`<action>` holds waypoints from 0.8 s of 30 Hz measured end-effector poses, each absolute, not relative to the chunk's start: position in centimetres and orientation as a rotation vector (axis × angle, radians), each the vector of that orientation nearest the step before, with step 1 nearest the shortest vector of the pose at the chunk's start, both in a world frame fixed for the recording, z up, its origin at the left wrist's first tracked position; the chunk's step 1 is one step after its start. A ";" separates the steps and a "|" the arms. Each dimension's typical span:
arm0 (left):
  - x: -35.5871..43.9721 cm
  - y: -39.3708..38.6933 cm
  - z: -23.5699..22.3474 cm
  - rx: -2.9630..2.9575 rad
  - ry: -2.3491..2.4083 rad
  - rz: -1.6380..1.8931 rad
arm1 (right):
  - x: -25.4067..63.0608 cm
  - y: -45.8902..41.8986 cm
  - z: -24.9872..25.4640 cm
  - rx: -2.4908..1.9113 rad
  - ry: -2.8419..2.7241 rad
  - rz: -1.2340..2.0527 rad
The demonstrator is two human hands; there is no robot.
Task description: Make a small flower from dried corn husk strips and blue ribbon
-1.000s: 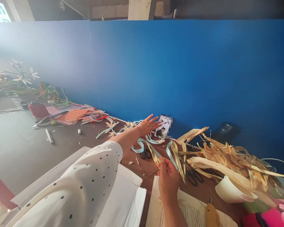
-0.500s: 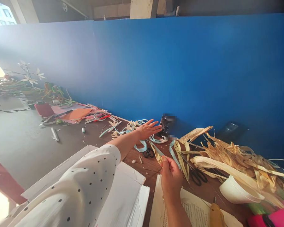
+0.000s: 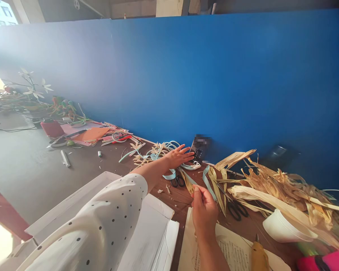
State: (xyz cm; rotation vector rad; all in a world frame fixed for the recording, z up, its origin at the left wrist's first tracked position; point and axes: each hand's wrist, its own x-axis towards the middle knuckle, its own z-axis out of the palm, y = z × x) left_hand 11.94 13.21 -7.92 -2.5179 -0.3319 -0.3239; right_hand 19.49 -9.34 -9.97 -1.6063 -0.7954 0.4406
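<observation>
1. Head view: the left hand (image 3: 178,157) reaches forward from a dotted sleeve (image 3: 107,214), palm down, fingers straight and spread wide, gripping nothing that shows.
2. Just past its fingertips the phone (image 3: 200,148) leans upright against the blue wall (image 3: 214,75). The fingers overlap its near edge; whether they touch it, I cannot tell.
3. Nearer the person, the right hand (image 3: 205,210) is held with its fingers curled and thumb and index finger closed together. A husk strip (image 3: 188,181) runs up to those fingertips; whether it is pinched there, I cannot tell.
4. Below and beside the left hand lie a looped cord (image 3: 189,167) and scissors (image 3: 177,181), with small scraps on the brown table (image 3: 84,165) between the two hands.
5. Just beyond the right hand is a pale blue ribbon (image 3: 205,175); to that hand's right are other scissors (image 3: 237,210), dark-handled.
6. Further right of the right hand spreads a heap of dry husks (image 3: 277,188), with a white cup (image 3: 285,227) tilted at its near side.
7. Under the right wrist is a printed sheet (image 3: 233,244); a yellow tool (image 3: 258,256) with a pointed tip lies over it, right of the forearm.
8. Below the left forearm is white card (image 3: 152,233). Well to the left of the left hand are orange paper (image 3: 93,133), a red spool (image 3: 52,128) and, farthest off, white flowers (image 3: 32,90).
</observation>
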 end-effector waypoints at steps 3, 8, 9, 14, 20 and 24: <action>12.0 13.4 -8.1 -2.506 -0.343 -0.305 | 19.6 -9.4 -10.1 -1.606 -0.802 0.429; 12.2 13.6 -8.2 -2.508 -0.349 -0.301 | 19.5 -9.4 -9.9 -1.608 -0.824 0.415; 12.2 13.7 -8.2 -2.509 -0.356 -0.288 | 19.5 -9.4 -9.9 -1.612 -0.824 0.417; 12.2 13.9 -8.3 -2.526 -0.386 -0.245 | 19.5 -9.3 -9.9 -1.620 -0.813 0.431; 12.0 13.5 -8.0 -2.538 -0.383 -0.254 | 19.6 -9.4 -9.9 -1.611 -0.821 0.422; 12.2 13.6 -7.9 -2.528 -0.351 -0.264 | 19.6 -9.3 -9.9 -1.605 -0.818 0.433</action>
